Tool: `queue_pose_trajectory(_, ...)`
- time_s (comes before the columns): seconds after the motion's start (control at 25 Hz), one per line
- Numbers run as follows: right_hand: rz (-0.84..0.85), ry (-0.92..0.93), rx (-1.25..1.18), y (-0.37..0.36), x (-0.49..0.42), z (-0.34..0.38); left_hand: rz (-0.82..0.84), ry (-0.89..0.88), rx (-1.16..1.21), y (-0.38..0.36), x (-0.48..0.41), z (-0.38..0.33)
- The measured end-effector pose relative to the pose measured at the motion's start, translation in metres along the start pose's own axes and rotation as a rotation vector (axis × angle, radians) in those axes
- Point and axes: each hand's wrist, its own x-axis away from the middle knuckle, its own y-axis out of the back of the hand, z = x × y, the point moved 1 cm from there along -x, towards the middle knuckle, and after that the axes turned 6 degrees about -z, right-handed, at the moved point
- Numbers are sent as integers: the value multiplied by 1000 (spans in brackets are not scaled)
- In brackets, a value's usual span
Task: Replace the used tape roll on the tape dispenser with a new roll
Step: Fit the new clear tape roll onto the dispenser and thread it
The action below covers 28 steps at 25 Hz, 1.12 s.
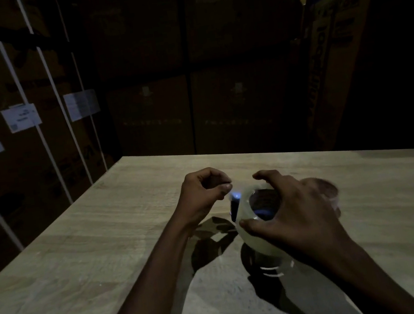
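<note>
- Tape roll (251,236), lower centre-right of the frame, is being gripped at the dispenser (234,206) by my right hand (296,213).
- My left hand (203,192) is pinching near the blade; whether on tape, I cannot tell.
- I'm best steadying the roll, feeding straight.

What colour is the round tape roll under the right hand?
Translucent milky white tape roll; head view.

The head camera looks forward and down, close over the table (81,258).
</note>
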Motion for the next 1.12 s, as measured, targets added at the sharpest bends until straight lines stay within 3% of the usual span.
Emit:
queue_pose_trajectory(0.36, 2, -43, 110, -13, 5, 1, 31, 45, -63, -1, 1, 12)
queue_pose_trajectory(0.64, 51, -63, 104, -17, 2, -4, -50, 40, -143, -11, 4, 15)
queue_pose_trajectory(1.12, 87, -99, 154, -6, 0, -5, -148, -81, -122, -23, 5, 6)
